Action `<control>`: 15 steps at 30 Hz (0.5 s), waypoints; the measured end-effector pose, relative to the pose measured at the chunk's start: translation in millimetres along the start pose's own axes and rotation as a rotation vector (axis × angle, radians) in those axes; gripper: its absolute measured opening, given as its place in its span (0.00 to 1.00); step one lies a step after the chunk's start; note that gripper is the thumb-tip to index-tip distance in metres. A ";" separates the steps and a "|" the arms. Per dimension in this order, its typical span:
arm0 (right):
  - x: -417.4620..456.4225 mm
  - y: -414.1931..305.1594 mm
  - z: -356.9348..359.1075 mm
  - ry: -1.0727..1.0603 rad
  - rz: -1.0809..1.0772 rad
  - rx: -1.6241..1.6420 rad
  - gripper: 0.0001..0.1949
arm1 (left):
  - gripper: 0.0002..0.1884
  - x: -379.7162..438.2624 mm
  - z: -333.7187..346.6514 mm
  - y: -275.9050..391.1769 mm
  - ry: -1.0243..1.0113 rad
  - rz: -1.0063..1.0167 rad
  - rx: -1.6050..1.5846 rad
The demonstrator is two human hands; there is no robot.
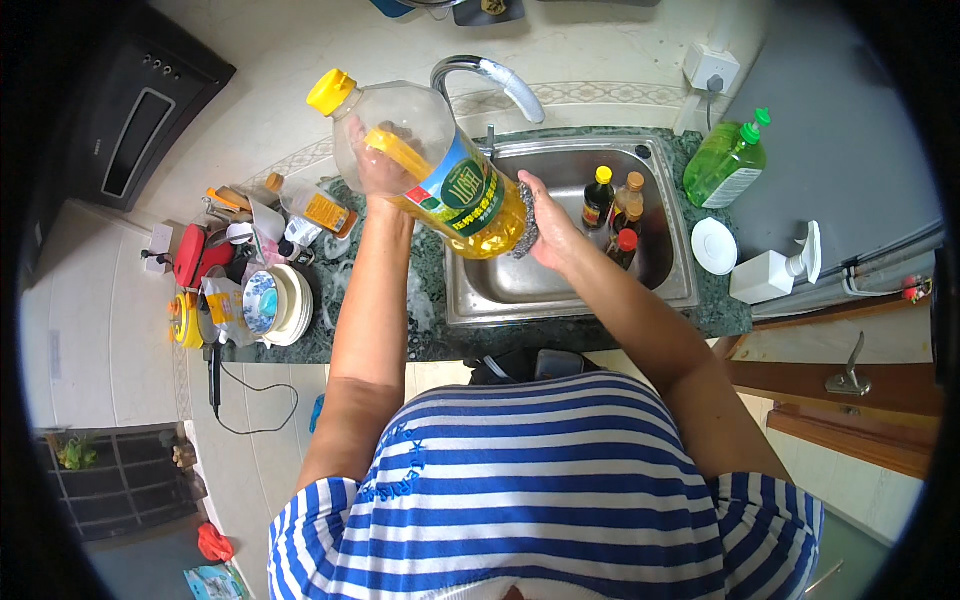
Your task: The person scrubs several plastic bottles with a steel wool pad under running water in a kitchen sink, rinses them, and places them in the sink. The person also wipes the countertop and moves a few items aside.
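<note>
A large clear plastic oil bottle (pixel 465 187) with a yellow cap is held up, tilted, over the counter and the left part of the sink. Yellow oil lies in its lower end. My left hand (pixel 379 161) grips it from behind, near its handle, and shows partly through the clear wall. With my right hand (pixel 551 225) I hold a steel wool scrubber (pixel 527 223) against the bottle's base. Below is a stainless steel sink (pixel 517 289), in whose right part several sauce bottles (pixel 598 199) stand together. The chrome faucet (pixel 457 67) arches behind the oil bottle.
Stacked bowls and plates (pixel 289 307) stand at the counter's left, near a clear bottle (pixel 315 204) with an orange label. Right of the sink are a green pump bottle (pixel 724 165), a white saucer (pixel 714 246) and a white spray bottle (pixel 772 270). Wet foam marks the green counter (pixel 375 330).
</note>
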State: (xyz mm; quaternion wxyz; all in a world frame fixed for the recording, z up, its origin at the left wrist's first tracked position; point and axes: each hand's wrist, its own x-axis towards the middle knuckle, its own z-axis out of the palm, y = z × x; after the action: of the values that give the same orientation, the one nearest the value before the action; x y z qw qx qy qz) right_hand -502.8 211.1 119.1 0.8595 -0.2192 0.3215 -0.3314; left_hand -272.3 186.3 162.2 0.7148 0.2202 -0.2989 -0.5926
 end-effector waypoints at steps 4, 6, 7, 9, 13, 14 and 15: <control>-13.6 19.8 2.8 -0.007 -0.270 0.004 0.28 | 0.26 -6.3 16.7 -8.8 0.325 0.131 0.040; -22.6 24.9 18.5 0.166 -0.463 -0.065 0.33 | 0.25 -14.3 45.7 -15.4 0.429 0.258 0.040; -15.5 20.6 16.6 0.301 -0.476 -0.200 0.32 | 0.24 -16.5 55.6 -16.5 0.481 0.322 0.039; 12.4 0.8 7.3 0.576 -0.492 -0.472 0.32 | 0.22 -15.3 39.1 -18.1 0.380 0.302 0.098; 27.7 -14.4 1.0 0.466 -0.659 -0.822 0.33 | 0.22 -11.9 67.6 -19.7 0.481 0.307 0.197; 16.5 -0.3 6.5 0.441 -0.703 -0.806 0.32 | 0.21 -8.5 71.6 -21.2 0.516 0.348 0.155; 20.3 24.9 5.1 0.508 -1.062 -0.831 0.32 | 0.20 -3.6 77.9 -22.9 0.543 0.389 0.111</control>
State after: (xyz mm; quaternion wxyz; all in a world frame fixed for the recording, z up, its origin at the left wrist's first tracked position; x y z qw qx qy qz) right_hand -476.9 214.5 99.7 0.3264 -0.5710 0.4611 -0.5956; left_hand -342.7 188.4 202.6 0.8549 0.3474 -0.1659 -0.3479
